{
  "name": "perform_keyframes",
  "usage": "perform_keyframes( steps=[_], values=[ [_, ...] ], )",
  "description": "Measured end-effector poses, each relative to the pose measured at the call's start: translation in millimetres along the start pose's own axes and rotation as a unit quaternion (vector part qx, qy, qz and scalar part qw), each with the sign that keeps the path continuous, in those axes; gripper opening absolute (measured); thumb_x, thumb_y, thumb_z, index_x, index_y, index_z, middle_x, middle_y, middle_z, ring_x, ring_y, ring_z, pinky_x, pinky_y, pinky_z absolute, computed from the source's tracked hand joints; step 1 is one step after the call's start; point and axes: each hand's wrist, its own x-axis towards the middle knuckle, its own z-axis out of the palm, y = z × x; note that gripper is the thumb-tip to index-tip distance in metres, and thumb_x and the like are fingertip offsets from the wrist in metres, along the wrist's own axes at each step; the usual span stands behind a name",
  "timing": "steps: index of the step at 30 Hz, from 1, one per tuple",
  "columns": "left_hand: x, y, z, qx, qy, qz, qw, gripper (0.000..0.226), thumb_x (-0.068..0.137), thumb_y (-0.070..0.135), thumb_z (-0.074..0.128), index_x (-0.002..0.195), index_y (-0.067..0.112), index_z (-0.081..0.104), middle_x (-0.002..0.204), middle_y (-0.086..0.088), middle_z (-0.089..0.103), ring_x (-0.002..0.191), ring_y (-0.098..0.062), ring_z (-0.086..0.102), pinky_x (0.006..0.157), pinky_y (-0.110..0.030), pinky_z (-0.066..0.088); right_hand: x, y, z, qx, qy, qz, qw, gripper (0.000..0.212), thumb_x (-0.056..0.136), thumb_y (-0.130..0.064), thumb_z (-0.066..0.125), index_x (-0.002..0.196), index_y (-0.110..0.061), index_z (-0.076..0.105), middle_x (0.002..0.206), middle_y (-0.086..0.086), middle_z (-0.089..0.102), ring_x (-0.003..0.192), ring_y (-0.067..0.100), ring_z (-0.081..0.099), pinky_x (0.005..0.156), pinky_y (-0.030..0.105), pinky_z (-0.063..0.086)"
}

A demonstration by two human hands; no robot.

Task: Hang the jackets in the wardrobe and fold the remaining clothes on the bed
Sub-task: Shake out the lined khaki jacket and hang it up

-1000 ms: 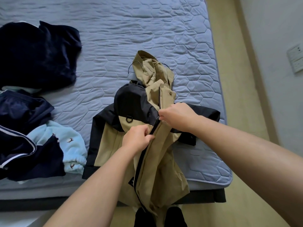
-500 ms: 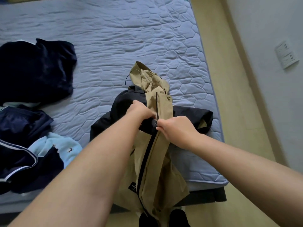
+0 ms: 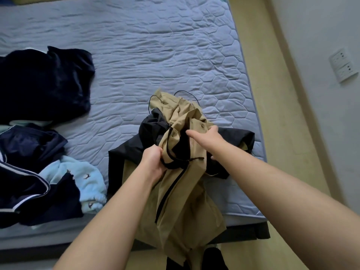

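My left hand (image 3: 153, 162) bunches the tan jacket (image 3: 185, 201) at its zipper — hem draped over the bed (image 3: 155, 55) edge; my right hand (image 3: 206, 140) clasps the collar flap, thumb out. Dark clothes (image 3: 42, 82) lie farther left.

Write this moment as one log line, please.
jacket: draped over bed edge | left hand: grips jacket front | right hand: holds jacket near collar | not yet hung
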Motion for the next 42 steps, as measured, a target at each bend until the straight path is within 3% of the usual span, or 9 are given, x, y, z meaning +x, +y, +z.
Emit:
perform_keyframes(
  steps=[3,5,9,16,26,29,34,38,42],
  values=[
    [-1.2,-4.5,-9.3,0.020,-0.090,-0.010,0.996,0.035,0.083,0.031,0.047,0.061,0.015,0.069,0.063,-0.003,0.067,0.067,-0.024,0.063,0.062,-0.032,0.055,2.7,-10.5,13.8,-0.030,0.005,0.039,0.999,0.098,0.079,-0.043,0.068,0.148,-0.006,0.010,0.143,0.015,0.038,0.125,0.034,0.045,0.094,0.040,0.043],
    [-0.6,-1.3,-16.9,0.100,-0.101,-0.008,0.990,0.065,0.061,0.068,0.066,0.101,0.017,0.073,0.095,-0.004,0.073,0.089,-0.024,0.069,0.078,-0.036,0.056,1.9,-6.7,22.4,-0.029,0.033,0.037,0.998,0.066,0.082,-0.025,0.062,0.138,-0.002,0.036,0.131,0.016,0.051,0.113,0.032,0.055,0.091,0.035,0.048],
    [0.3,12.1,-39.8,0.302,0.037,0.022,0.952,0.153,0.020,0.090,0.061,0.147,0.016,0.018,0.137,-0.011,0.045,0.117,-0.033,0.053,0.091,-0.044,0.050,-20.2,7.5,34.4,0.142,-0.006,-0.002,0.990,0.045,0.077,-0.006,0.052,0.121,-0.015,0.055,0.112,0.010,0.062,0.101,0.029,0.059,0.091,0.045,0.052],
    [-28.3,51.0,-53.9,0.374,0.053,0.221,0.899,0.122,0.049,0.082,0.063,0.145,0.027,0.012,0.147,-0.005,0.033,0.131,-0.026,0.039,0.100,-0.039,0.037,-59.1,18.8,32.4,0.223,-0.046,-0.082,0.970,0.024,0.077,-0.002,0.054,0.084,-0.024,0.059,0.079,0.001,0.062,0.072,0.017,0.058,0.063,0.027,0.051],
    [-40.9,78.1,16.5,0.748,0.137,0.270,0.591,0.045,0.085,0.045,0.047,0.123,0.020,0.050,0.126,-0.005,0.052,0.113,-0.028,0.053,0.075,-0.034,0.040,-86.7,49.3,34.9,0.180,-0.075,-0.159,0.968,0.030,0.078,-0.003,0.053,0.086,-0.031,0.061,0.085,-0.001,0.064,0.083,0.019,0.059,0.075,0.033,0.049],
    [-42.0,80.7,6.9,0.764,0.100,0.140,0.622,0.041,0.083,0.040,0.045,0.113,0.016,0.057,0.117,-0.007,0.061,0.103,-0.027,0.060,0.082,-0.032,0.050,-82.2,64.0,31.9,0.187,-0.060,-0.141,0.970,0.029,0.078,-0.004,0.054,0.086,-0.031,0.060,0.086,-0.001,0.063,0.082,0.019,0.058,0.075,0.032,0.047],
    [-32.2,54.0,-41.2,0.622,0.230,0.234,0.711,0.030,0.082,0.004,0.058,0.111,0.006,0.050,0.117,-0.017,0.058,0.108,-0.035,0.057,0.081,-0.038,0.047,-79.9,82.8,27.1,0.212,-0.070,-0.090,0.971,0.010,0.083,-0.015,0.054,0.081,-0.023,0.060,0.080,0.001,0.058,0.083,0.020,0.056,0.086,0.043,0.052],
    [-16.9,41.3,-59.3,0.370,0.244,0.114,0.889,0.053,0.086,0.000,0.055,0.134,0.001,0.033,0.126,-0.020,0.050,0.112,-0.034,0.053,0.088,-0.039,0.046,-76.7,89.9,15.5,0.131,-0.128,0.001,0.983,0.025,0.076,-0.043,0.054,0.091,-0.023,0.061,0.099,0.005,0.064,0.095,0.026,0.061,0.084,0.042,0.047],
    [-19.5,22.7,-65.2,0.257,0.158,0.081,0.950,0.018,0.094,0.006,0.041,0.078,0.009,0.047,0.072,-0.003,0.043,0.059,-0.015,0.041,0.054,-0.024,0.037,-59.0,99.6,-10.4,0.057,-0.349,0.151,0.923,0.048,0.076,-0.043,0.047,0.115,-0.015,0.046,0.096,0.006,0.070,0.095,0.027,0.060,0.085,0.050,0.032]
  ],
)
